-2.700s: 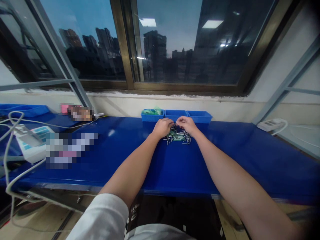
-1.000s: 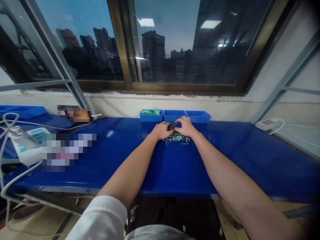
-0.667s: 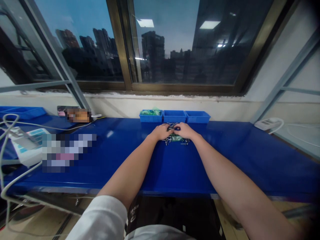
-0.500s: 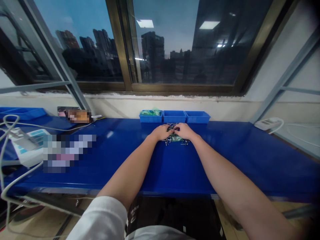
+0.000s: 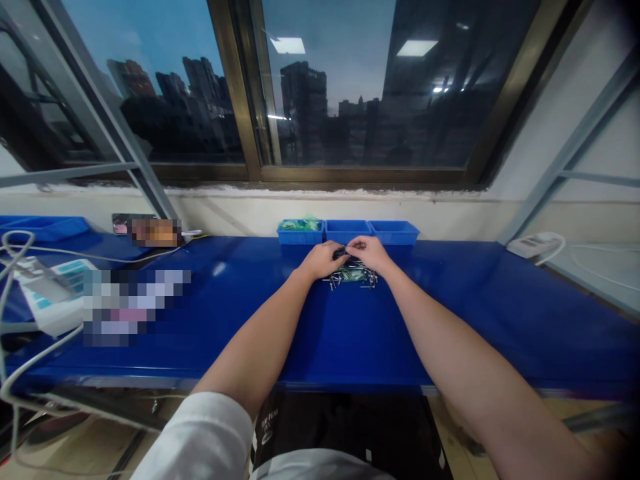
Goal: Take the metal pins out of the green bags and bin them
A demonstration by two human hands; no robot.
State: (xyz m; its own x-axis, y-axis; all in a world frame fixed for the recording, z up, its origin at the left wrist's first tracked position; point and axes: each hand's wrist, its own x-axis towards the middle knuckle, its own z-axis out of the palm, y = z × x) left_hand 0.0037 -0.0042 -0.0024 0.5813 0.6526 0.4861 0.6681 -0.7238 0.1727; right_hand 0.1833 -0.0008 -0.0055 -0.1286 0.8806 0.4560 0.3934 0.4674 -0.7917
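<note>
A pile of thin silver metal pins, rivet-like in shape (image 5: 370, 279), lies on the blue table with some green material (image 5: 352, 275) among them. My left hand (image 5: 323, 260) rests at the pile's left side, its fingers curled in by small dark pieces (image 5: 340, 253); what they grip is too small to make out. Just right of it, my right hand (image 5: 371, 253) is raised a little over the far side of the pile, with thumb and fingertips pinched together. Whatever is in that pinch cannot be made out.
Behind the pile stand three blue bins; green packets fill the left bin (image 5: 301, 231), beside the middle bin (image 5: 347, 231) and right bin (image 5: 394, 233). A white device with cables (image 5: 60, 300) sits at left, near a phone (image 5: 155, 231). A power strip (image 5: 533, 245) lies at right.
My right hand has lifted slightly up and away from the pile, its fingertips now pinched. More of the pins show beneath it. My left hand has shifted slightly toward the far side.
</note>
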